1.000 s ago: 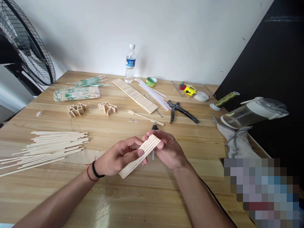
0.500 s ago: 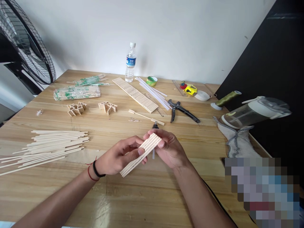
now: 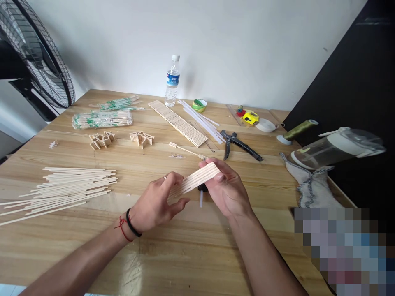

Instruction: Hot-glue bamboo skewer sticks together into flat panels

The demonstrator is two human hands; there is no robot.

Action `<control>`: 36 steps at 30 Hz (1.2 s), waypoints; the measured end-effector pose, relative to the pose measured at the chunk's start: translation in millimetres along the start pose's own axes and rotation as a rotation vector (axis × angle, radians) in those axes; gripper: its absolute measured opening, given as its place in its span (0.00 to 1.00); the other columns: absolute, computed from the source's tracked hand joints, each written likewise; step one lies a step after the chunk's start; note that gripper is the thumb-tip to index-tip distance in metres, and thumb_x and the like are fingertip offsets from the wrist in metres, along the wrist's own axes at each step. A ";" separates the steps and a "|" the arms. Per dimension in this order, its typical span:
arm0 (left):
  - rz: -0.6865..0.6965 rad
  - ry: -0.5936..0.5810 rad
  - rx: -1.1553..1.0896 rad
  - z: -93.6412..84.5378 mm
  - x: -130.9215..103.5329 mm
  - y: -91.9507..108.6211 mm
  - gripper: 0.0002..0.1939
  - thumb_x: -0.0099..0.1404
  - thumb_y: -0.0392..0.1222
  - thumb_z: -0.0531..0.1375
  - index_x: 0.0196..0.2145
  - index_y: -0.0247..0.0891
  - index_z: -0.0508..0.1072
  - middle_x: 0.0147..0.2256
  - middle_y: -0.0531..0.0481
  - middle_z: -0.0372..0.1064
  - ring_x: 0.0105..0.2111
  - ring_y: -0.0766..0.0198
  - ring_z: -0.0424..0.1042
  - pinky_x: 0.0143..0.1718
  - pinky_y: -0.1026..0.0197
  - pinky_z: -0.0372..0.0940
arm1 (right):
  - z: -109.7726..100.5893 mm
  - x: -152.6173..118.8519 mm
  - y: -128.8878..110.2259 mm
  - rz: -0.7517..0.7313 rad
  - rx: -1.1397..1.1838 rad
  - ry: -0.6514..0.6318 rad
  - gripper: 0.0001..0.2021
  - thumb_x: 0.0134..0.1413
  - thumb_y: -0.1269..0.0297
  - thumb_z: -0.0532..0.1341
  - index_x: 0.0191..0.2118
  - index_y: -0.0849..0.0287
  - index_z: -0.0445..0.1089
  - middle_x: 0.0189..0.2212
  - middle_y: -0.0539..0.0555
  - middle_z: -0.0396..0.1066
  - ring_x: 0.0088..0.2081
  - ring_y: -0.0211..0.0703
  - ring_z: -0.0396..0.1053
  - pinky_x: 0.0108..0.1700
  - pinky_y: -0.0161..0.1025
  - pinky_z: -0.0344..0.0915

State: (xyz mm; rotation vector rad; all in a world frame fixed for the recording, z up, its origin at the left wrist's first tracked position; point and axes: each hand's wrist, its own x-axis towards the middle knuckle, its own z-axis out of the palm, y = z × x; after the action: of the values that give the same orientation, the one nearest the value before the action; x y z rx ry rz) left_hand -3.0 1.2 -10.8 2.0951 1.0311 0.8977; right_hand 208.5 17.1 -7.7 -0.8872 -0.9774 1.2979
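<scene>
Holding stick panel at far end, right grip

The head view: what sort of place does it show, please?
Probably a craft corner, at home or in a workshop: the right hand holds a row of sticks, and loose sticks and a thread spool rest on the table.

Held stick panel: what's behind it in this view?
Behind the stick panel, a black object with a translucent rod shows partly; the panel and right hand hide the rest.
</scene>
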 end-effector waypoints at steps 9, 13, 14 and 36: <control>0.024 0.030 0.101 -0.8 0.7 3.6 0.12 0.72 0.41 0.62 0.51 0.40 0.70 0.37 0.48 0.80 0.33 0.58 0.77 0.36 0.59 0.68 | -0.3 -0.6 0.0 -0.032 -0.007 -0.014 0.22 0.39 0.40 0.80 0.40 0.43 0.84 0.40 0.53 0.84 0.45 0.55 0.78 0.42 0.48 0.72; 0.022 0.037 0.075 -1.6 0.8 5.2 0.11 0.73 0.40 0.62 0.51 0.39 0.72 0.37 0.47 0.81 0.34 0.59 0.78 0.36 0.60 0.68 | -0.4 -1.1 -0.5 -0.021 -0.011 -0.019 0.22 0.40 0.40 0.79 0.40 0.42 0.84 0.40 0.53 0.84 0.43 0.53 0.79 0.43 0.49 0.72; 0.020 0.035 0.066 -1.3 0.6 5.4 0.11 0.73 0.40 0.62 0.52 0.39 0.72 0.38 0.47 0.81 0.34 0.58 0.78 0.37 0.60 0.69 | -0.3 -1.2 -0.4 -0.019 -0.013 -0.017 0.22 0.40 0.40 0.79 0.40 0.42 0.84 0.40 0.53 0.84 0.44 0.54 0.79 0.43 0.49 0.72; -0.250 -0.265 -0.579 -16.8 13.8 -14.2 0.09 0.71 0.44 0.64 0.41 0.35 0.78 0.37 0.48 0.76 0.36 0.62 0.72 0.39 0.61 0.66 | -2.7 2.9 -1.0 0.056 -0.031 -0.063 0.21 0.42 0.44 0.80 0.41 0.46 0.84 0.40 0.52 0.82 0.42 0.48 0.76 0.39 0.41 0.70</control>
State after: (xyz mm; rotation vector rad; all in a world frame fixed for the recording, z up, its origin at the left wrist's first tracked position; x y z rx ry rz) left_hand -15.6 23.7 -8.0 1.5119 0.7567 0.6683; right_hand 211.3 19.9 -7.5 -0.9081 -1.0310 1.3683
